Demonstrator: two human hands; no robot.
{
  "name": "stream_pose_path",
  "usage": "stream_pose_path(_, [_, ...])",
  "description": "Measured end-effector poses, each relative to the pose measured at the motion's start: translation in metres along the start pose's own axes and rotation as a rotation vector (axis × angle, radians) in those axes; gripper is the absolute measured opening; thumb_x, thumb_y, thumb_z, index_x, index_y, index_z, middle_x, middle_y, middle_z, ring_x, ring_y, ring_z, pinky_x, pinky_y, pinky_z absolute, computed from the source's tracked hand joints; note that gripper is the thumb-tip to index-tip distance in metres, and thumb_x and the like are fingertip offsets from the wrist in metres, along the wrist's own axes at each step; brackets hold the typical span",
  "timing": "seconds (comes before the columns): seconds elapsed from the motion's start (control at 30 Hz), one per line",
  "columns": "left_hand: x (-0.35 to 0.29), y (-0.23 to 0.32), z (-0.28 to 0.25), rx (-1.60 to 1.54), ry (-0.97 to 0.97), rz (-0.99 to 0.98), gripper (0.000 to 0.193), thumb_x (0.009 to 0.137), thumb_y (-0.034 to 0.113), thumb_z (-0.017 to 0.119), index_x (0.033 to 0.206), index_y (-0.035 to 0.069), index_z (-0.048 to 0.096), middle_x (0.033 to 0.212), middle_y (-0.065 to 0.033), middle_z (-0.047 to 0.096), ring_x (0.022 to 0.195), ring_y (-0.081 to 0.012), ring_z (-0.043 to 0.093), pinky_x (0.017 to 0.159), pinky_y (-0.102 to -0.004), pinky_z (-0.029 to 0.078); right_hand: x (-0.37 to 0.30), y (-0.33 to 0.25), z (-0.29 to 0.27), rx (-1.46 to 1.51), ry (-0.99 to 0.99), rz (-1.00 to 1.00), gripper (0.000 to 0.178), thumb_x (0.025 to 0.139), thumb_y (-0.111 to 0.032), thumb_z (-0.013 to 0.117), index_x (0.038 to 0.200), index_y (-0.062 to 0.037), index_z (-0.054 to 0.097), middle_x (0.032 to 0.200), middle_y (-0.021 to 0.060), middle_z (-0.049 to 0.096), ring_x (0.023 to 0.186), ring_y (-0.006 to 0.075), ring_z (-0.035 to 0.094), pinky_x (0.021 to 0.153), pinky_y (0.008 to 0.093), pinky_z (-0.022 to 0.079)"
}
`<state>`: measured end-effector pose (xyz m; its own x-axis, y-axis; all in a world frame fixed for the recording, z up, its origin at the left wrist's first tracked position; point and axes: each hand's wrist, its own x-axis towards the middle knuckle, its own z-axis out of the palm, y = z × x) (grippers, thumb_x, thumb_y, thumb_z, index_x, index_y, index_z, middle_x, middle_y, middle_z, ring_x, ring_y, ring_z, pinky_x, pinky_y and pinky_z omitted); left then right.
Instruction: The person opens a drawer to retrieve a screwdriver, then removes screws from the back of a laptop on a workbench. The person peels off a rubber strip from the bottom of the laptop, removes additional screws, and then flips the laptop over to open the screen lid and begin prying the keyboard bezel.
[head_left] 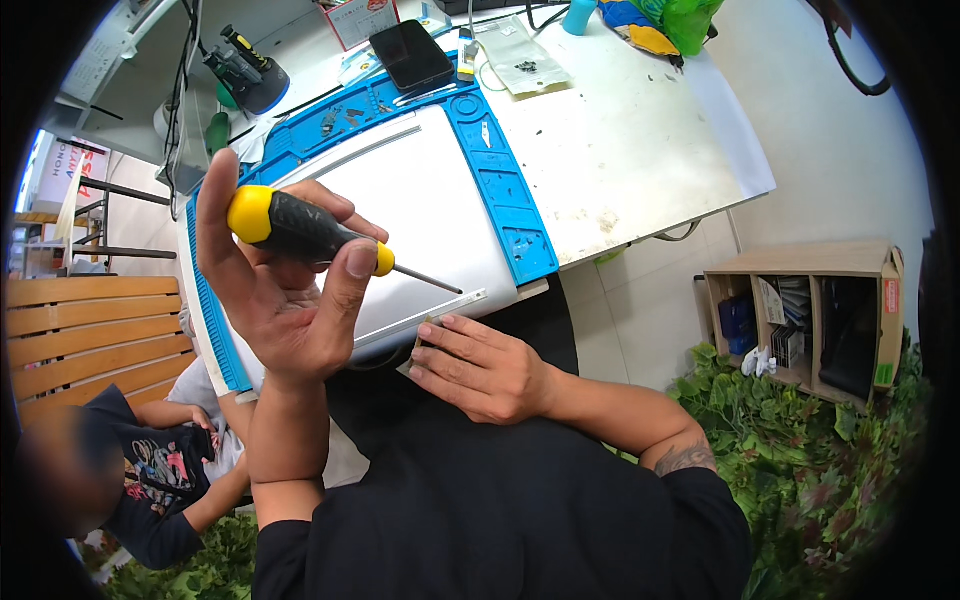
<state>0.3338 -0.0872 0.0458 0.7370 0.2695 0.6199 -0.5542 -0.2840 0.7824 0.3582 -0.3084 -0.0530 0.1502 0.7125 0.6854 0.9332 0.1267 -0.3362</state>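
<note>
My left hand (300, 290), raised over the left side of the work mat, grips a yellow-and-black screwdriver (310, 228). Its thin metal shaft points right and down, and the tip appears near the close edge of a large white panel (420, 220). The panel lies on a blue silicone repair mat (500, 190) and has a long slot at its far side and a narrow strip (430, 312) along the near edge. Just below that edge, my right hand (485, 370) has its fingers closed over a small, thin, dark greyish piece, mostly hidden beneath them.
Small parts sit in the mat's compartments. Beyond it are a black phone (411, 55), a plastic bag with small dark parts (520, 55), and a tool holder (250, 75). A person (150, 460) sits at left near a slatted bench (100, 335). A wooden shelf (800, 260) stands at right.
</note>
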Motion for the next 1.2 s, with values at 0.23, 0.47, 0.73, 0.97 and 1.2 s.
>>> stream_pose_path(0.23, [-0.011, -0.017, 0.007, 0.030, -0.100, 0.046, 0.101, 0.095, -0.008, 0.077, 0.171, 0.005, 0.013, 0.117, -0.0224, 0.066, 0.093, -0.0239, 0.076, 0.082, -0.0334, 0.063, 0.014, 0.005, -0.012, 0.030, -0.037, -0.054, 0.035, 0.087, -0.015, 0.067, 0.117, 0.0017, 0.077, 0.116, 0.0149, 0.077, 0.118, 0.0344, 0.074, 0.108, 0.0477, 0.060])
stream_pose_path(0.47, [-0.003, -0.009, 0.010, 0.051, -0.351, 0.242, 0.102, 0.083, -0.014, 0.085, 0.165, 0.016, 0.033, 0.116, -0.0243, 0.073, 0.096, -0.0300, 0.077, 0.079, -0.0380, 0.064, 0.016, 0.000, -0.017, 0.015, -0.048, -0.044, 0.035, 0.086, -0.014, 0.069, 0.117, 0.0012, 0.077, 0.115, 0.0153, 0.076, 0.119, 0.0344, 0.074, 0.104, 0.0447, 0.061])
stream_pose_path(0.73, [-0.009, 0.012, -0.016, 0.107, 0.042, 0.217, 0.102, 0.091, -0.009, 0.081, 0.169, 0.018, 0.021, 0.117, -0.0219, 0.067, 0.095, -0.0260, 0.076, 0.083, -0.0413, 0.067, 0.020, -0.003, -0.030, 0.001, 0.088, 0.069, 0.037, 0.081, -0.002, 0.077, 0.117, 0.0024, 0.076, 0.116, 0.0149, 0.075, 0.112, 0.0324, 0.077, 0.095, 0.0405, 0.064])
stream_pose_path(0.97, [0.019, 0.015, -0.048, 0.066, 0.280, 0.143, 0.093, 0.104, -0.004, 0.069, 0.173, 0.017, 0.010, 0.126, -0.0186, 0.061, 0.101, -0.0233, 0.074, 0.095, -0.0407, 0.065, 0.020, 0.034, -0.060, -0.121, 0.293, 0.346, 0.026, 0.086, 0.003, 0.076, 0.111, -0.0018, 0.077, 0.110, 0.0155, 0.076, 0.095, 0.0340, 0.076, 0.083, 0.0422, 0.062])
stream_pose_path(1.2, [0.068, -0.041, 0.018, 0.384, -0.043, 0.229, 0.086, 0.096, 0.007, 0.084, 0.166, 0.013, 0.035, 0.126, -0.0168, 0.065, 0.104, -0.0209, 0.075, 0.088, -0.0352, 0.069, 0.038, 0.062, -0.076, -0.108, 0.372, 0.511, 0.021, 0.091, 0.002, 0.074, 0.111, -0.0021, 0.076, 0.107, 0.0161, 0.076, 0.098, 0.0355, 0.072, 0.087, 0.0424, 0.059])
